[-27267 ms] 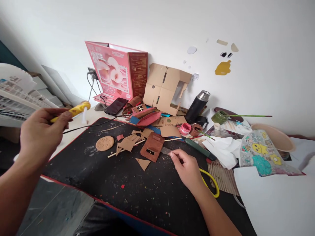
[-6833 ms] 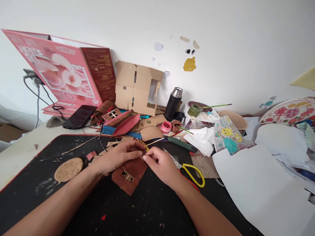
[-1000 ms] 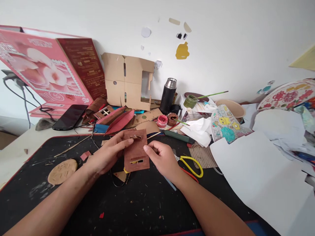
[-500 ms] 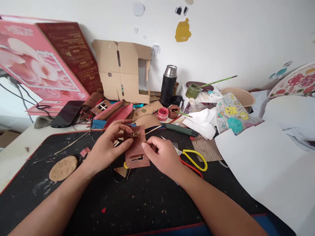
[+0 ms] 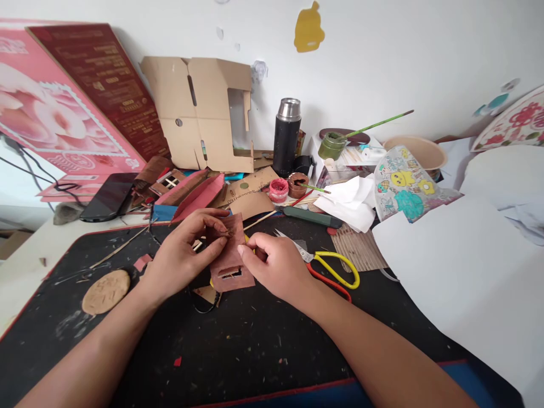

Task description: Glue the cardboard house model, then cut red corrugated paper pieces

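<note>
A reddish-brown painted cardboard piece (image 5: pixel 233 258) is between my hands above the black mat, with a rectangular slot cut near its lower end. My left hand (image 5: pixel 182 246) is closed at the card's upper left, thumb and fingertips pinching over a torn, rough patch that they partly hide. My right hand (image 5: pixel 278 263) is closed at the card's right edge, thumb on its face and the other fingers curled out of sight. Scissors (image 5: pixel 312 258) with yellow and red handles lie open just beyond my right hand. Below the card lies a cardboard scrap (image 5: pixel 207 293).
A green utility knife (image 5: pixel 310 216) lies behind the scissors. Paint pots (image 5: pixel 279 191), a black thermos (image 5: pixel 287 141) and crumpled tissue (image 5: pixel 351 201) stand at the back. A round cardboard disc (image 5: pixel 106 292) lies left, white paper (image 5: pixel 463 272) right, and a phone (image 5: pixel 106 198) back left.
The view has shifted slightly, so the background sits higher. My left fingertips have closed further over the torn patch on the card. My right hand keeps its hold on the edge.
</note>
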`<action>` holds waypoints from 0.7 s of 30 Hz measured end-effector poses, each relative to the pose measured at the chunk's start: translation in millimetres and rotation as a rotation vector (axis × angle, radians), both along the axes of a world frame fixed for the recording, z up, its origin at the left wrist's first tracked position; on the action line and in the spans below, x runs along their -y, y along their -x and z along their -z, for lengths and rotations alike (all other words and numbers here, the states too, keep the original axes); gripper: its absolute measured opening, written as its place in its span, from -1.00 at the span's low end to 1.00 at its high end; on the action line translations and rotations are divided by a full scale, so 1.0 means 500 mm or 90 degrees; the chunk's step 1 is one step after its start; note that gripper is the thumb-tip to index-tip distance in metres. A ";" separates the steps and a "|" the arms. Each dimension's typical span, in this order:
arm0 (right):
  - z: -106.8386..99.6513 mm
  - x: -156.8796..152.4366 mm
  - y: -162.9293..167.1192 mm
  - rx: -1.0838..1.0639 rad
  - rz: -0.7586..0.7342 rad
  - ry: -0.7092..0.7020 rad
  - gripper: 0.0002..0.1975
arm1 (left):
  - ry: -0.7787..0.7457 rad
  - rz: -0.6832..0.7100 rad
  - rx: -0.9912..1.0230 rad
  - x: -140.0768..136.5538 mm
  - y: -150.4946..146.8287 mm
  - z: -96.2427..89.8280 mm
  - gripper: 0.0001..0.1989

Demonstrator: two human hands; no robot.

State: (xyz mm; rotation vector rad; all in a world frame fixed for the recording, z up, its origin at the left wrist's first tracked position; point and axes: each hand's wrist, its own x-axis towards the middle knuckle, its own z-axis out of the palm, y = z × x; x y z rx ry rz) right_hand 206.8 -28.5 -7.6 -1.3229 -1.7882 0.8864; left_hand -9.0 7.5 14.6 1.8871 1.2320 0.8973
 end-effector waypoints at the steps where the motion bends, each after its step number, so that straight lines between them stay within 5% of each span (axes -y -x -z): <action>1: 0.000 0.000 0.000 0.002 0.001 0.001 -0.72 | -0.002 0.002 0.000 0.000 0.000 0.001 -0.83; 21: 0.002 0.000 0.001 0.016 0.000 0.005 -0.73 | -0.014 0.003 -0.007 0.000 0.001 0.007 -0.86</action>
